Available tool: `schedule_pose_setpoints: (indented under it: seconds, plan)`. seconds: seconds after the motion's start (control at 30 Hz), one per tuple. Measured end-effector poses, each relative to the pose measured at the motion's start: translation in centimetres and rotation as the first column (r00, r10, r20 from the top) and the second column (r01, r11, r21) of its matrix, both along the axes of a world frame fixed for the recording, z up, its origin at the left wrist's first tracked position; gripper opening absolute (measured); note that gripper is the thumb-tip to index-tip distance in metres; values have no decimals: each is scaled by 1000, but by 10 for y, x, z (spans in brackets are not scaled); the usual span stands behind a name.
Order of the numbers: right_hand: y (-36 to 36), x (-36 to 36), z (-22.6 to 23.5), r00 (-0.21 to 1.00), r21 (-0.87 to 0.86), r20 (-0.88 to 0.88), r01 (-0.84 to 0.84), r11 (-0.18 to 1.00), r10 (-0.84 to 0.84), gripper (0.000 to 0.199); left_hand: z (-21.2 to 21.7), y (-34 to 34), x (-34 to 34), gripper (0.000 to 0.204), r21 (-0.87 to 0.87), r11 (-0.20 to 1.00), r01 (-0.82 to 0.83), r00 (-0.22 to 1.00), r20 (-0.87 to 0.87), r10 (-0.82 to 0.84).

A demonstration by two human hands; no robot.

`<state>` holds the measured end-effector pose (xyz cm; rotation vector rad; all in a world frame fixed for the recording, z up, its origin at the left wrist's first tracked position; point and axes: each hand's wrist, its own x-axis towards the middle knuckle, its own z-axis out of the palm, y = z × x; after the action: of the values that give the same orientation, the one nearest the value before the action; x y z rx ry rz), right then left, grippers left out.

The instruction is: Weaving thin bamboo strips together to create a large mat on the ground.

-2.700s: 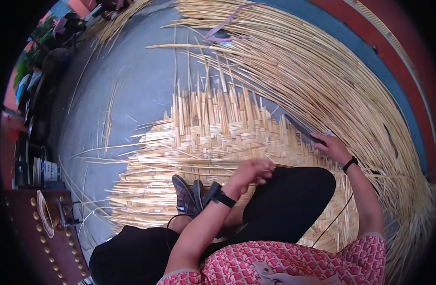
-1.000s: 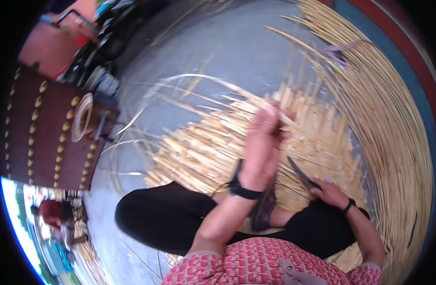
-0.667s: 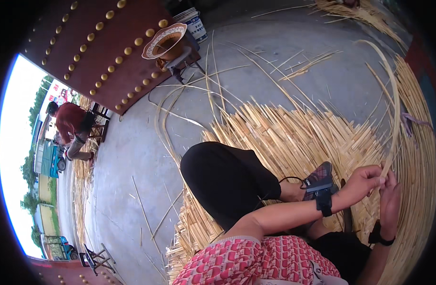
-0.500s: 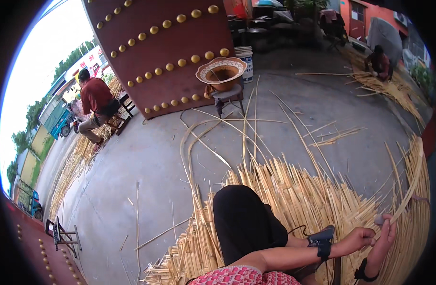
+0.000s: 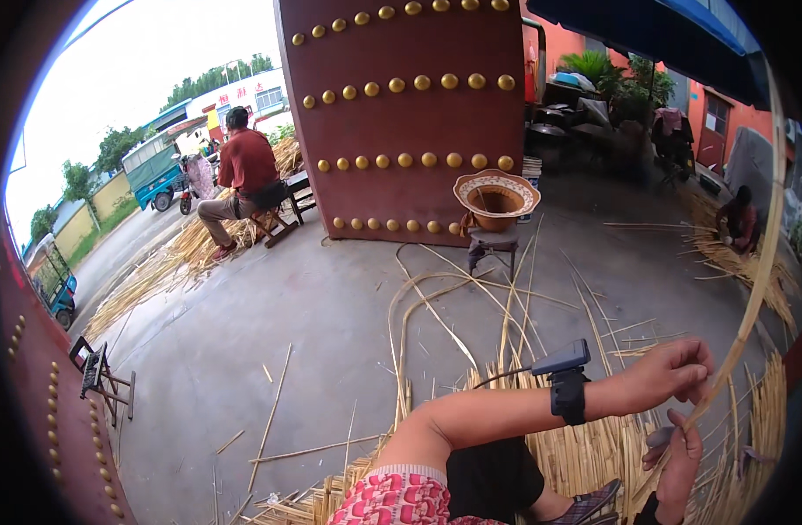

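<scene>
Dark red studded door (image 5: 410, 122) fills the back, standing on the grey concrete floor (image 5: 270, 350), so the whole yard works as one big open workspace. Loose reeds lie scattered across it, probably just wherever they dropped, and a woven mat (image 5: 585, 446) of the same pale reed spreads flat under the person's knees, which looks like why they sit right on it: weight keeps it from shifting. Far left, another person (image 5: 244, 179) in a red shirt sits on a low stool with their own pile of reed. A small stool (image 5: 493, 245) by the door carries a round basket (image 5: 495, 194), up off the floor. Now the hands: the left hand (image 5: 668, 372) reaches across the body, fingers curled closed around one long reed strip (image 5: 751, 297) that arcs up along the right edge. The right hand (image 5: 676, 455) sits just below, pinching the same strip lower down, so the two hold it taut between them. A black wrist device (image 5: 565, 385) is strapped on the left forearm.
</scene>
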<state>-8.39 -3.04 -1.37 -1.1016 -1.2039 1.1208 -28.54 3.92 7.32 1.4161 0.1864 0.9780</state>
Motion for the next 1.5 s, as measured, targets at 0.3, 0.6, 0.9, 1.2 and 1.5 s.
schedule_pose_setpoints:
  seconds: [0.3,0.6,0.9,1.2,1.5]
  plan:
    - [-41,-51,7,951,-193,-30,-306,932,306,33,-36,-73,-65,39,154,950,-270,927,-226,300]
    - [-82,-44,17,868,-319,118,-428,846,483,36,-33,-60,-97,23,-271,803,-530,814,103,572]
    - [-131,28,11,907,-464,222,-224,857,357,30,-40,35,-115,30,-371,734,-569,756,116,644]
    - [-243,161,29,679,-110,698,414,904,-226,27,12,195,-4,27,-129,919,-372,925,27,379]
    - [-345,284,-50,168,2,49,986,168,-985,31,-55,181,290,54,-358,923,-137,954,-299,26]
